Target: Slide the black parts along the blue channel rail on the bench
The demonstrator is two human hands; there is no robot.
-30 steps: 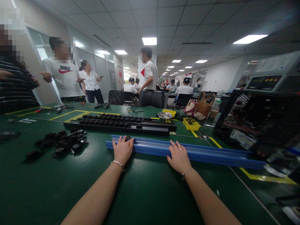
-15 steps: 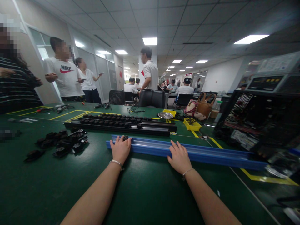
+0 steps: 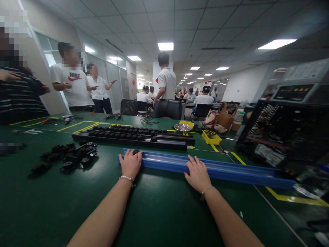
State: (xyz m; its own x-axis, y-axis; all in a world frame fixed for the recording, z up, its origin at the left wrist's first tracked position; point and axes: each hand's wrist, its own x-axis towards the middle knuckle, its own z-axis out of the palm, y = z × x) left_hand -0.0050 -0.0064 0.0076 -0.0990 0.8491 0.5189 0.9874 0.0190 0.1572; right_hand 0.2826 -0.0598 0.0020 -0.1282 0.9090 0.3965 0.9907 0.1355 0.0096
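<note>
A long blue channel rail (image 3: 164, 163) lies across the green table in front of me. Near its left end, my left hand (image 3: 130, 165) has its fingers on a small black part (image 3: 135, 151) sitting in the channel. Most of that part is hidden under the fingers. Further right, my right hand (image 3: 197, 175) grips the rail, fingers over the channel and thumb at the near side. To the left is a loose pile of similar-looking black parts (image 3: 68, 156). Behind the blue rail lie black rails (image 3: 169, 144) carrying rows of black parts.
A metal bowl (image 3: 182, 127) and a yellow bin (image 3: 212, 138) stand beyond the rail. An open computer case (image 3: 267, 133) borders the right side. Cables (image 3: 149, 120) lie at the far edge. Several people stand or sit beyond the table.
My left hand has shifted slightly left along the rail, and the black part with it. My right hand keeps its place on the rail.
</note>
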